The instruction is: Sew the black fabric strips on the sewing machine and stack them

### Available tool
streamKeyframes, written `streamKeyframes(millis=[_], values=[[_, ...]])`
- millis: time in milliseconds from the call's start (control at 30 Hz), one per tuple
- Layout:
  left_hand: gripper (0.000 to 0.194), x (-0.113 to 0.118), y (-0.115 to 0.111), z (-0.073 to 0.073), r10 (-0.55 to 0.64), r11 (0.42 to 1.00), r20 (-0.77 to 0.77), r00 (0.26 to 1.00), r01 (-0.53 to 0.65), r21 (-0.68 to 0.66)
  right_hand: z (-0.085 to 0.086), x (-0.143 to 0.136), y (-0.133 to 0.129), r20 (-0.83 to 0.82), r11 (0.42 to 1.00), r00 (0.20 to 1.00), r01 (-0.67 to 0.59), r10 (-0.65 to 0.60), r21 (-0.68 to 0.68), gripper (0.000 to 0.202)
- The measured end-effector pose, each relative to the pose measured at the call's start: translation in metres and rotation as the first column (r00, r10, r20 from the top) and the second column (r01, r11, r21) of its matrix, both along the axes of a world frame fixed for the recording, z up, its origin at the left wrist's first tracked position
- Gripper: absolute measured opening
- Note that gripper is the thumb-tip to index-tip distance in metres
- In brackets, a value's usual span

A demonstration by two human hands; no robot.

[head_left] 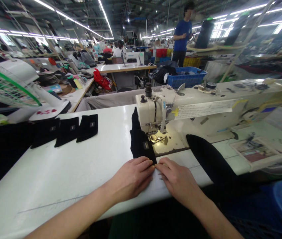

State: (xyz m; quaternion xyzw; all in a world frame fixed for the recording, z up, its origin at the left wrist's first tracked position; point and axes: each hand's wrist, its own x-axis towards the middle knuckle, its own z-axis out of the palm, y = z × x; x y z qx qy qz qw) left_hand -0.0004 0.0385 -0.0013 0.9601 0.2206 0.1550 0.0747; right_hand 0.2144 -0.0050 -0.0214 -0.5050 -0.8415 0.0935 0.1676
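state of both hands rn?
Left hand: closed on the near end of the labelled black piece.
Right hand: fingers curled, right beside it; what it grips can't be told.

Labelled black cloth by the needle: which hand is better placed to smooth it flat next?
Probably the left hand: its fingers lie at the near edge of the labelled black cloth. The right hand seems only at its corner.

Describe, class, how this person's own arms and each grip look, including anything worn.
The left grip and right grip are ungloved hands with slender, uncovered fingers. The left forearm and right forearm taper towards the wrists. No sleeves, watch, bracelet, rings or markings are visible.
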Motion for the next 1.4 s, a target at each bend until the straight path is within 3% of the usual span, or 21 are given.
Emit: streamKeyframes(millis=[467, 733, 1000, 1267, 1400], values=[[0.026, -0.004, 0.028, -0.001, 0.01, 1.0, -0.021, 1.0, -0.01, 0.026, 0.0, -0.007, 0.025, 0.036, 0.999, 0.998, 0.051, -0.052, 0.013, 0.033], [0.028, -0.007, 0.045, -0.004, 0.011, 0.999, -0.003, 1.0, -0.01, 0.037, -0.004, 0.001, 0.021, -0.003, 0.993, 0.996, 0.086, -0.086, 0.081, 0.038], [0.027, -0.006, 0.06, 0.0, 0.018, 0.999, -0.002, 1.0, -0.018, 0.039, -0.003, 0.043, 0.001, -0.026, 0.936, 0.982, 0.186, -0.187, 0.298, 0.033], [0.028, -0.008, 0.075, -0.003, 0.033, 0.999, 0.007, 0.999, -0.033, 0.043, -0.003, 0.093, -0.021, 0.035, 0.823, 0.904, 0.371, -0.426, 0.429, 0.032], [0.027, -0.009, 0.082, -0.005, 0.053, 0.998, 0.015, 0.998, -0.054, 0.042, -0.002, 0.107, -0.025, 0.058, 0.783, 0.881, 0.386, -0.47, 0.488, 0.033]])
